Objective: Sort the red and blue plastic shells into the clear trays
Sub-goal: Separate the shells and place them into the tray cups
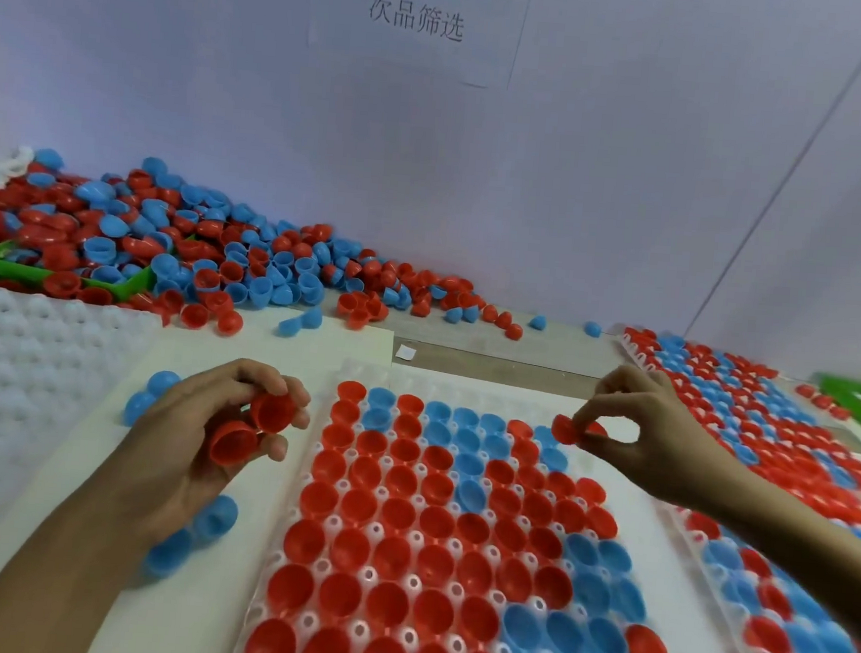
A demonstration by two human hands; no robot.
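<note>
Left hand curled around two red shells beside the clear tray, right hand pinching one red shell above the tray's far right cells, tray mostly filled with red and blue shells, loose shell pile at the bench rear, second filled tray at right.

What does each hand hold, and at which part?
Left hand: two red shells, cupped by the fingers around their outsides. Right hand: one red shell, pinched at its rim.

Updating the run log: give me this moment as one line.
left hand: holds two red shells | right hand: pinches one red shell over centre tray far end | tray: partly filled
</note>
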